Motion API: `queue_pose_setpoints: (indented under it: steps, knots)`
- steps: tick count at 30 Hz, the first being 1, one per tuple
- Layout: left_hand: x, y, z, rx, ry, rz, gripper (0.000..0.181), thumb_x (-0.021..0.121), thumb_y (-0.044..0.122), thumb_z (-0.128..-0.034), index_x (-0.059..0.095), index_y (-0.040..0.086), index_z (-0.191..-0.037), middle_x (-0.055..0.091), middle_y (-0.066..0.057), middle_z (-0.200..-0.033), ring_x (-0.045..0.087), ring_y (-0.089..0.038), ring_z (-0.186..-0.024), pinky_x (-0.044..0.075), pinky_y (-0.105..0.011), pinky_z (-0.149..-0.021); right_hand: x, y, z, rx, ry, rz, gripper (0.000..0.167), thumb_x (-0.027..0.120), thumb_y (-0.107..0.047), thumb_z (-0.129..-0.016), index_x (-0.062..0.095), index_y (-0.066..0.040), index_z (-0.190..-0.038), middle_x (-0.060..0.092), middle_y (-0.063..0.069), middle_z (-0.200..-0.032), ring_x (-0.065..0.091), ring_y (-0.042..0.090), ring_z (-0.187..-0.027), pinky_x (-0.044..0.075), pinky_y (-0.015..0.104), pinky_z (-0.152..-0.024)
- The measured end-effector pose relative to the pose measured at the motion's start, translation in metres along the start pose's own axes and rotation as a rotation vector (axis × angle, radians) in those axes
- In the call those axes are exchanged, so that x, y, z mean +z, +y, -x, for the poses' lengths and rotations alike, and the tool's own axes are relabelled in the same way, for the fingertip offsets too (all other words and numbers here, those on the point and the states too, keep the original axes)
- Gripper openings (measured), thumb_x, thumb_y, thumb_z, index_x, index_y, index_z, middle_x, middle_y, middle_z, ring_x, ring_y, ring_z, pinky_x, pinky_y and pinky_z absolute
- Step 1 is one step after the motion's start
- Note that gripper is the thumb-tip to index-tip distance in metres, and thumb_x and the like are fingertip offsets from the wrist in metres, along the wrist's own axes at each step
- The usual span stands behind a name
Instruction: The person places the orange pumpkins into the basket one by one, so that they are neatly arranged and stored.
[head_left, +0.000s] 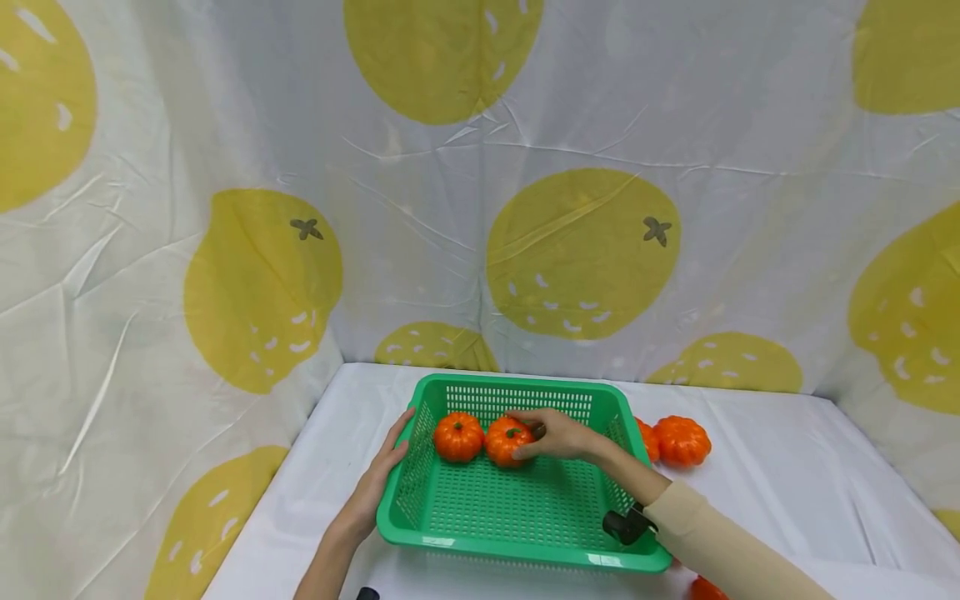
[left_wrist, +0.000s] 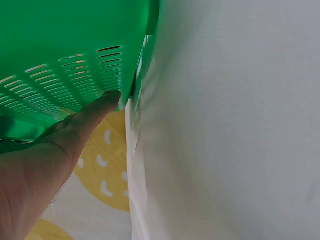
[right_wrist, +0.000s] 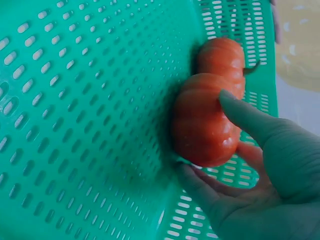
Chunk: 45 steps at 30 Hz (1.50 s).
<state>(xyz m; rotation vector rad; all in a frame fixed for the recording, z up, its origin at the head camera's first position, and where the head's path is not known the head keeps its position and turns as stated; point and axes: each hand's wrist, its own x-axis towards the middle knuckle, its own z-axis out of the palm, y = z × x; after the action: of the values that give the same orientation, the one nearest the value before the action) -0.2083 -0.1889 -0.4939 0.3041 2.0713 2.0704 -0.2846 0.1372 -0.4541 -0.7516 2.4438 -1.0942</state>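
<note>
On the floor of the green basket [head_left: 495, 510], your right hand [head_left: 564, 433] has hold of an orange pumpkin [head_left: 504, 447], the thumb on one side and the curled fingers on the other, so it is open only as wide as the fruit. A second pumpkin [head_left: 458, 437] sits just beside it, toward the basket's left wall. Your left hand [head_left: 375, 482] lies loosely extended along the outside of that wall, touching the slotted plastic with nothing in its grip. Your right forearm, in a beige sleeve [head_left: 723, 533], crosses the basket's right rim. Beyond that rim, more pumpkins [head_left: 681, 442] rest on the white-covered counter [head_left: 772, 467]; a lemon-print cloth [head_left: 420, 275] hangs behind.
</note>
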Motion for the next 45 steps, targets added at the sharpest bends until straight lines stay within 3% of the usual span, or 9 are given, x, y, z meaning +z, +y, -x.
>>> queue_pose_setpoints:
  steps: [8, 15, 20, 26, 29, 34, 37, 45]
  knots:
    - [-0.002, 0.002, 0.001, -0.008, 0.012, -0.016, 0.053, 0.026, 0.041, -0.1133, 0.016, 0.04, -0.165, 0.003, -0.002, -0.176, -0.004, -0.036, -0.162, -0.003, -0.071, -0.123, -0.003, -0.001, -0.002, 0.0, -0.025, -0.034, 0.071, 0.078, -0.018, -0.094, 0.045, -0.002, -0.155, 0.057, 0.025, -0.148, 0.065, 0.029, -0.113, 0.054, 0.031, -0.085]
    - [-0.005, 0.002, 0.001, -0.012, 0.017, -0.012, 0.053, 0.026, 0.043, -0.1129, 0.015, 0.042, -0.165, 0.003, -0.002, -0.176, -0.003, -0.036, -0.162, -0.002, -0.07, -0.123, -0.019, -0.013, 0.001, 0.062, -0.047, -0.076, 0.081, 0.075, -0.03, -0.097, 0.033, -0.012, -0.163, 0.055, 0.026, -0.148, 0.056, 0.041, -0.134, 0.051, 0.054, -0.105]
    - [-0.004, 0.001, 0.002, -0.014, 0.009, -0.006, 0.053, 0.026, 0.043, -0.1131, 0.015, 0.041, -0.165, 0.003, -0.002, -0.176, -0.003, -0.036, -0.162, -0.002, -0.07, -0.123, -0.039, -0.02, 0.022, 0.097, 0.014, -0.105, 0.084, 0.074, -0.041, -0.096, 0.03, -0.019, -0.164, 0.052, 0.024, -0.152, 0.05, 0.042, -0.142, 0.047, 0.057, -0.109]
    - [-0.004, 0.002, 0.002, -0.016, 0.009, -0.012, 0.053, 0.026, 0.042, -0.113, 0.015, 0.041, -0.165, 0.002, -0.003, -0.177, -0.004, -0.036, -0.162, -0.003, -0.07, -0.123, -0.077, -0.029, 0.06, 0.03, 0.13, -0.103, 0.075, 0.066, -0.039, -0.101, 0.029, -0.021, -0.164, 0.05, 0.021, -0.155, 0.046, 0.043, -0.145, 0.04, 0.063, -0.114]
    - [-0.003, 0.003, 0.001, -0.016, 0.005, -0.008, 0.053, 0.026, 0.042, -0.1131, 0.015, 0.04, -0.165, 0.001, -0.003, -0.177, -0.004, -0.036, -0.162, -0.003, -0.071, -0.123, -0.098, -0.027, 0.082, 0.041, 0.187, -0.092, 0.072, 0.064, -0.038, -0.103, 0.029, -0.023, -0.164, 0.049, 0.02, -0.156, 0.043, 0.044, -0.146, 0.038, 0.066, -0.114]
    - [-0.003, 0.004, 0.001, -0.018, 0.004, 0.001, 0.053, 0.026, 0.042, -0.1132, 0.015, 0.041, -0.165, 0.002, -0.002, -0.176, -0.004, -0.035, -0.162, -0.003, -0.069, -0.124, -0.124, -0.01, 0.118, 0.108, 0.272, -0.014, 0.071, 0.062, -0.04, -0.104, 0.028, -0.023, -0.165, 0.048, 0.022, -0.157, 0.044, 0.047, -0.144, 0.04, 0.071, -0.109]
    - [-0.002, 0.004, 0.001, -0.019, 0.003, 0.003, 0.053, 0.026, 0.042, -0.1132, 0.015, 0.041, -0.165, 0.001, -0.002, -0.176, -0.004, -0.035, -0.162, -0.003, -0.069, -0.124, -0.133, 0.011, 0.138, 0.141, 0.3, 0.043, 0.073, 0.062, -0.038, -0.104, 0.027, -0.017, -0.165, 0.045, 0.027, -0.157, 0.042, 0.051, -0.143, 0.041, 0.073, -0.105]
    - [-0.001, 0.002, 0.001, -0.016, -0.004, 0.002, 0.053, 0.026, 0.043, -0.113, 0.015, 0.041, -0.165, 0.001, -0.002, -0.177, -0.005, -0.035, -0.162, -0.004, -0.07, -0.123, -0.13, 0.085, 0.177, 0.26, 0.314, 0.108, 0.076, 0.062, -0.038, -0.103, 0.028, -0.003, -0.162, 0.04, 0.035, -0.156, 0.039, 0.059, -0.139, 0.047, 0.074, -0.096]
